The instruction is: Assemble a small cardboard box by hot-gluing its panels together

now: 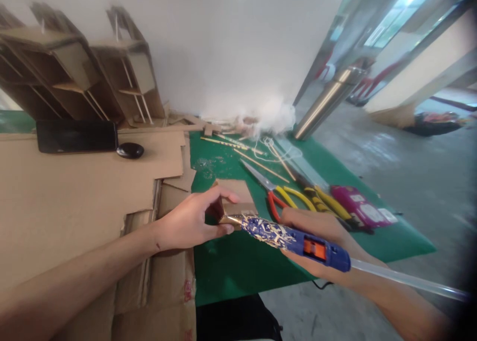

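Note:
My left hand (194, 216) is closed on a small folded cardboard piece (238, 192), thumb below and index finger over its top. In my right hand (316, 231) is a blue hot glue gun (290, 241), spotted with pale dried glue and pointing left. Its metal nozzle (234, 220) is at the near edge of the cardboard piece, by my left thumb; whether they touch I cannot tell. A clear glue stick (406, 280) sticks out of the gun's back. Just beyond my right hand lie scissors (274, 189) with red and yellow handles.
Cardboard sheets (74, 197) cover the left side, with a black mouse (130, 150) and a black case (77, 136). Cardboard models (126, 72) stand behind. On the green table (231, 271) are thin sticks (261, 165), pliers (320, 197), a magenta box (359, 207) and a steel bottle (328, 102).

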